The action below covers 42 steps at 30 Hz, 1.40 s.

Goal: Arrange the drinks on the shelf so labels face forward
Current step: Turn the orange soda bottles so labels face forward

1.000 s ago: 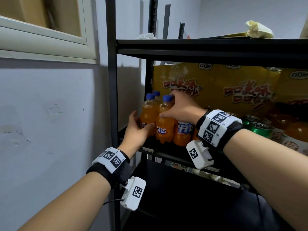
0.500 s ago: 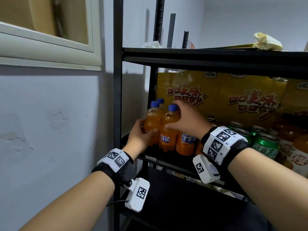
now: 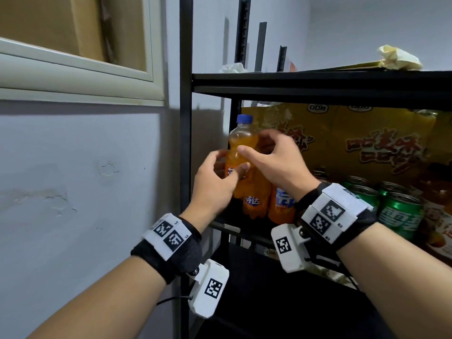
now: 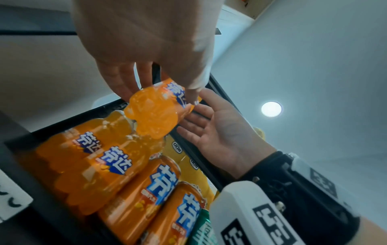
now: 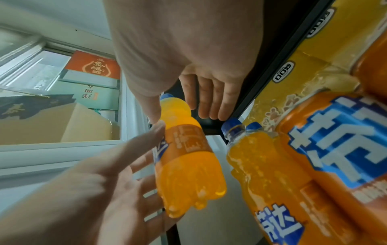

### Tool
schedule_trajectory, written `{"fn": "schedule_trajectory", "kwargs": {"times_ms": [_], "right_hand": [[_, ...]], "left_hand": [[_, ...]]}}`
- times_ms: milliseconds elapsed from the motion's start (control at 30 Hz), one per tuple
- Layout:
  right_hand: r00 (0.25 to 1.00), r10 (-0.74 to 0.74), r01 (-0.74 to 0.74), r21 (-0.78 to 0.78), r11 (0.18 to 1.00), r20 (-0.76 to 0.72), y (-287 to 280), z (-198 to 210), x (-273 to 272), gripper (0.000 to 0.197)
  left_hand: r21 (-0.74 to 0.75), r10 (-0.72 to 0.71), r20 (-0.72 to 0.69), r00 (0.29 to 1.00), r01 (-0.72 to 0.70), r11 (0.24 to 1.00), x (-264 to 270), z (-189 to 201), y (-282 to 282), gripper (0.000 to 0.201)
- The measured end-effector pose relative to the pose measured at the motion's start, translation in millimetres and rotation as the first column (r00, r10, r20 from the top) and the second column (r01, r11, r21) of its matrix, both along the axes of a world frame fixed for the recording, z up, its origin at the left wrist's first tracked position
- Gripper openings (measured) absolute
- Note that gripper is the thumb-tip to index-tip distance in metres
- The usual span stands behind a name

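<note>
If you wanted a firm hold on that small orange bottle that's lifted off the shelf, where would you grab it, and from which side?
Probably around the labelled waist of the lifted orange bottle, from the open front of the shelf. It narrows there, so fingers can wrap it. The left hand already pinches it there; the right hand is by its shoulder. Other bottles crowd its right, a post its left.
</note>
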State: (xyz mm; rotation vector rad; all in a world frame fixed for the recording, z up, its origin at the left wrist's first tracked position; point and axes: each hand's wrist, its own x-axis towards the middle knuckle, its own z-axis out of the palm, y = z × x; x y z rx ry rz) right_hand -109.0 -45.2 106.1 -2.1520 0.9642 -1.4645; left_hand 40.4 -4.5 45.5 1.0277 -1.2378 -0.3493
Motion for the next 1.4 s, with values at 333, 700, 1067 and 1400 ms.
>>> {"fn": "schedule_trajectory", "kwargs": {"times_ms": [333,700,1067,1400], "right_hand": [[0.989,0.105,-0.119,0.14,0.983,0.102,16.9,-1.0,-15.3,0.033],[0.934,0.187,-0.287,0.327,0.9,0.305,29.0,-19.7,-28.7,0.025],[0.945,0.211,-0.285,0.31,0.907,0.251,28.3,-19.7,-42.5,0.034],[0.951,0.19,-0.256,0.28,0.925,0.242,25.8,-18.8,-40.4,0.034]], "left_hand": [[0.051,-0.227,-0.063,0.972,0.231,0.972,-13.5,0.7,15.7,0.056],[0.056,-0.367,-0.083,0.927,0.372,0.927,-16.4,-1.8,22.6,0.021],[0.234,-0.558,-0.172,0.812,0.584,0.777,-19.9,-7.9,22.5,0.044],[0.251,-0.506,-0.094,0.857,0.513,0.821,-22.8,-8.4,16.0,0.05]]}}
